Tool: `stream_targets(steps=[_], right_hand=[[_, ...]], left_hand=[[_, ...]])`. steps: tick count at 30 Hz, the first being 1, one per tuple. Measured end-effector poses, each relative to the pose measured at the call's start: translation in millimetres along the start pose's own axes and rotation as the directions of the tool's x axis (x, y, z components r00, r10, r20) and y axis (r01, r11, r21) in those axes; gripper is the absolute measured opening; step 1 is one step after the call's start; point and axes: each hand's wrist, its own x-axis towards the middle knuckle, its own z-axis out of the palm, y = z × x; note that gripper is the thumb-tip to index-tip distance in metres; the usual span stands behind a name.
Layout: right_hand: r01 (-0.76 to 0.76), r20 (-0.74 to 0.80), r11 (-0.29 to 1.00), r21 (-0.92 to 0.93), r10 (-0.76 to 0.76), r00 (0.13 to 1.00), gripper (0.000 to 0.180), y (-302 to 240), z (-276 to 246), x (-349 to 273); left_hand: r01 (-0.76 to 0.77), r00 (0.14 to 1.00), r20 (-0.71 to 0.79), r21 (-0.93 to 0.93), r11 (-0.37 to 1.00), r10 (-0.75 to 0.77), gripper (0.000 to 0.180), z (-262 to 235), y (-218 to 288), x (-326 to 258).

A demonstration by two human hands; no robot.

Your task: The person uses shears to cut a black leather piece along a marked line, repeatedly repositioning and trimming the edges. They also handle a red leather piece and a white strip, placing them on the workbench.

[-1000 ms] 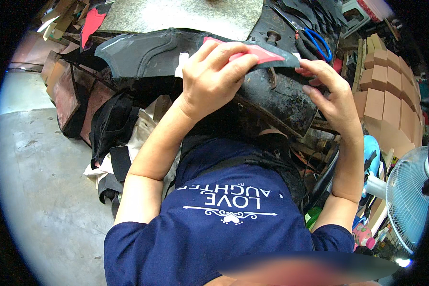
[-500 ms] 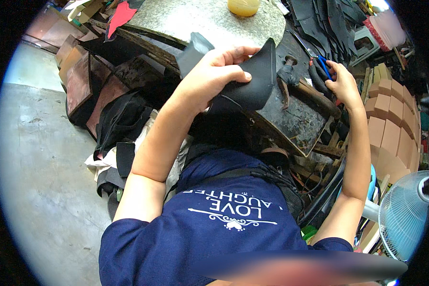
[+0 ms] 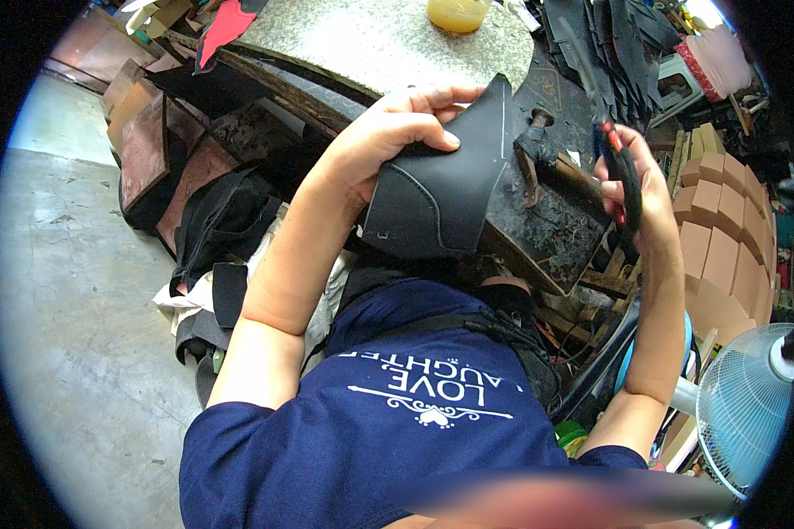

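My left hand pinches a black leather-like piece, thumb on its face and fingers behind its upper edge. The piece is curved, with a stitched seam across its lower left part and a pale line along its right edge. Off to the right, my right hand is closed round the black and red handles of a pair of scissors. The blades point up and away, blurred, apart from the piece. Between my hands, a hammer with a wooden handle lies on the dark worktable.
A plastic tub of yellowish stuff stands on a pale speckled board. Black cut pieces are heaped at the far right. Stacked brown blocks and a fan stand right; black cloth lies left.
My right hand has lifted the scissors off the table and drawn them nearer, turning them upright. The black piece has tilted so that more of its stitched face shows.
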Motion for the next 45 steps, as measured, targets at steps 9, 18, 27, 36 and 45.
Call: stream_targets(steps=[9,18,27,36,45], right_hand=[[-0.039,0.218,0.999,0.004,0.037,0.975,0.101,-8,43,-26],[-0.056,0.232,0.998,0.029,0.048,0.972,0.096,-9,42,-26],[-0.048,0.222,0.997,0.066,0.032,0.975,0.097,-3,43,-27],[-0.039,0.096,0.995,0.092,0.03,0.995,0.09,14,63,-31],[0.144,0.003,0.938,0.317,-0.153,0.988,0.058,28,65,-2]], left_hand=[[0.012,1.0,-0.002,0.062,0.998,-0.012,0.064,9,-2,-1],[-0.008,1.0,-0.018,0.13,0.991,0.01,0.067,9,-5,-1],[-0.013,1.0,0.025,0.124,0.992,0.01,0.068,8,-6,-4],[-0.036,0.998,-0.042,-0.013,0.999,0.035,0.063,21,-6,-6],[-0.551,0.627,-0.33,0.453,0.702,0.705,0.021,32,24,-17]])
